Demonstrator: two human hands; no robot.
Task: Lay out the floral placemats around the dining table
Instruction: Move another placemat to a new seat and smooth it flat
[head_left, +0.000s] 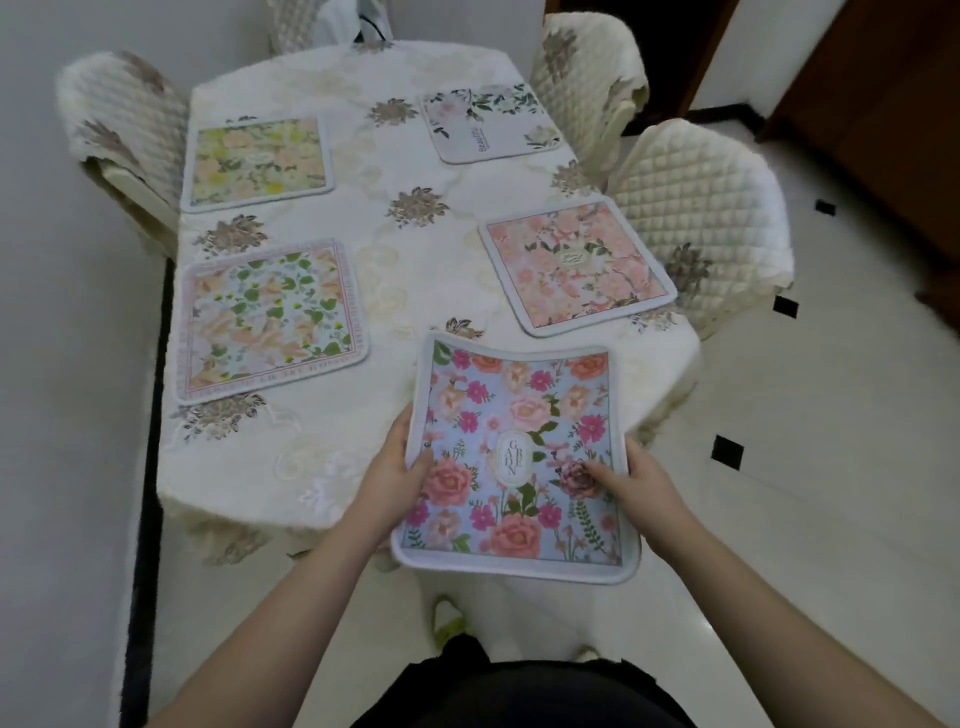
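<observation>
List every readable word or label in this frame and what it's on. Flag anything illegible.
"GARDEN": in the white oval label on the blue floral placemat held by the left hand and right hand.
"BEAUTIFUL": on the white placemat with green leaves at the far right; smaller print beside it is too small to read.
Border lettering on the near-left placemat: blurred, unreadable.
Oval label on the pink placemat: unreadable.
Yellow-peach placemat: centre label unreadable.

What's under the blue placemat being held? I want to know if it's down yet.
Not down: the blue placemat, held by the left hand and right hand, overhangs the table edge and floor. What's directly beneath is hidden.
</observation>
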